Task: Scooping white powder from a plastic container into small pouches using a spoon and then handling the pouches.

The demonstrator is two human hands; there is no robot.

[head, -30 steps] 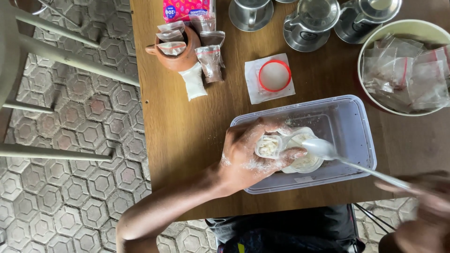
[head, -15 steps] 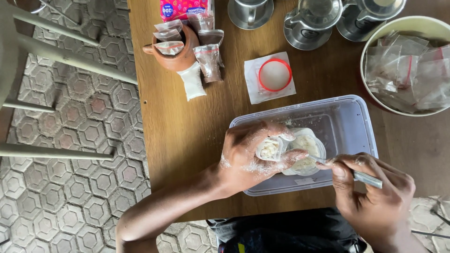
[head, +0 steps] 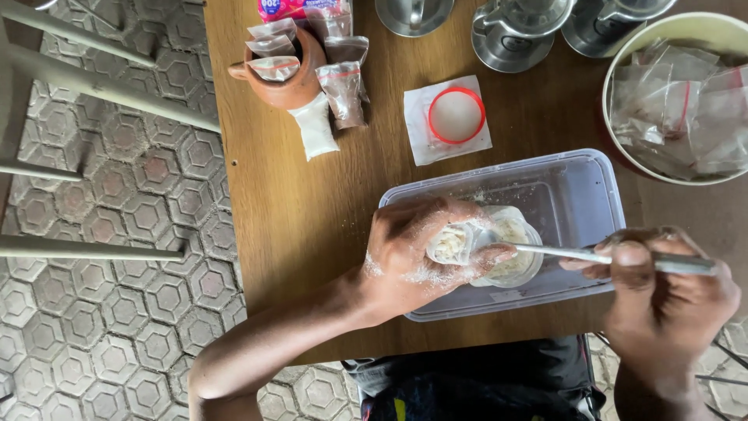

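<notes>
My left hand [head: 417, 253], dusted with white powder, grips a small clear plastic bag [head: 460, 243] with pale pieces in it, held over a clear rectangular plastic container [head: 576, 187]. My right hand [head: 662, 292] holds a metal spoon [head: 573, 254] by its handle. The spoon's bowl reaches into the mouth of the bag, beside a small round clear cup [head: 518, 257] of whitish filling inside the container.
On the brown wooden table [head: 304, 210]: a clay pot [head: 284, 78] stuffed with small filled bags, a white packet [head: 315, 126], a red-rimmed lid on white paper [head: 456, 115], metal cups [head: 518, 31], a large bowl of plastic bags [head: 678, 101]. Tiled floor and chair legs lie left.
My right hand has come in from the lower right with the spoon, and the spoon's bowl now sits at the bag's mouth. My left hand keeps its hold on the bag.
</notes>
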